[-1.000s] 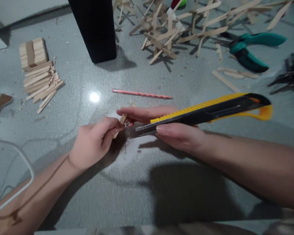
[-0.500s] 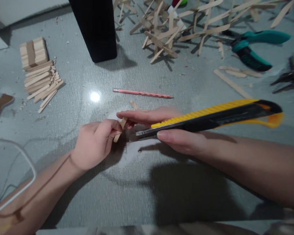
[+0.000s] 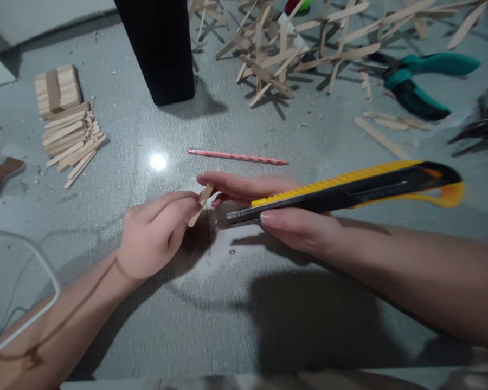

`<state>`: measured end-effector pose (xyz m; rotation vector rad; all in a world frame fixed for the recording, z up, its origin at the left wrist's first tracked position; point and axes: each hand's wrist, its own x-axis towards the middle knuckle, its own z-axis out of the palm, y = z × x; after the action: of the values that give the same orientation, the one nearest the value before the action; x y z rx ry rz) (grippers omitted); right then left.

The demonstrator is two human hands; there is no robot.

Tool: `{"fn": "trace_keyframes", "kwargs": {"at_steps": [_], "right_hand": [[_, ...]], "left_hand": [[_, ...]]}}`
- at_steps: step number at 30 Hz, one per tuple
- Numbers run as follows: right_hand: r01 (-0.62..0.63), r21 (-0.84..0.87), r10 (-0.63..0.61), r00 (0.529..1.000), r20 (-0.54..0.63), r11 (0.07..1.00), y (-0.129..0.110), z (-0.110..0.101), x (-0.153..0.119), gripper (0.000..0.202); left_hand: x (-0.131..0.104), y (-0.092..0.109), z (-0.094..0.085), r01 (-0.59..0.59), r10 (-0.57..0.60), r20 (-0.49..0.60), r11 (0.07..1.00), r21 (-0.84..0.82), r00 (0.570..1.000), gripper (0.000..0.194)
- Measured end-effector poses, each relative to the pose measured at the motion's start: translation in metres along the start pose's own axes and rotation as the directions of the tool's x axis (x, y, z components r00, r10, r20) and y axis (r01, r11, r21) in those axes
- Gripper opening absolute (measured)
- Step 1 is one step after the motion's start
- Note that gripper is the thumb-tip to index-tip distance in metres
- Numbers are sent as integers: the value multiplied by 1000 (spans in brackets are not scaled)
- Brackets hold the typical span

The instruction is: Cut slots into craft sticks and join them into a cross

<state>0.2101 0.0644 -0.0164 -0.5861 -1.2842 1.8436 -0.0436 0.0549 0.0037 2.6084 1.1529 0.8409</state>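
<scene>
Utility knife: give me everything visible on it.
The utility knife has a long black body, apparently plastic, with a ribbed yellow strip along its upper edge and a yellow loop at the rear. The narrow front end looks metallic; blur hides whether any blade is out. It lies slantwise across the right hand, thumb against the lower edge near the front. The front points towards the left hand and its wooden stick, short of both.

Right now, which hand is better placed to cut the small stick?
Probably the right hand: it holds the yellow cutter, its tip near the small stick, which the left hand grips.
</scene>
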Motion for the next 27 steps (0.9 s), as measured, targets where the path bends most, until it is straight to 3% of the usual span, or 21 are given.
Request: {"fn": "trace_keyframes", "kwargs": {"at_steps": [3, 12, 21, 27], "right_hand": [[6, 11, -6, 999, 31, 1000, 1, 0, 0, 56], [-23, 57, 18, 996, 86, 998, -2, 1, -3, 58], [-98, -63, 106, 983, 148, 993, -18, 0, -7, 63], [-84, -116, 97, 988, 116, 990, -14, 0, -7, 60]], "left_hand": [[0, -2, -1, -88, 88, -13, 995, 50, 996, 19], [-3, 3, -3, -141, 137, 35, 977, 157, 990, 17], [6, 8, -6, -276, 262, 89, 906, 321, 961, 10], [10, 7, -3, -283, 253, 129, 885, 370, 959, 14]]}}
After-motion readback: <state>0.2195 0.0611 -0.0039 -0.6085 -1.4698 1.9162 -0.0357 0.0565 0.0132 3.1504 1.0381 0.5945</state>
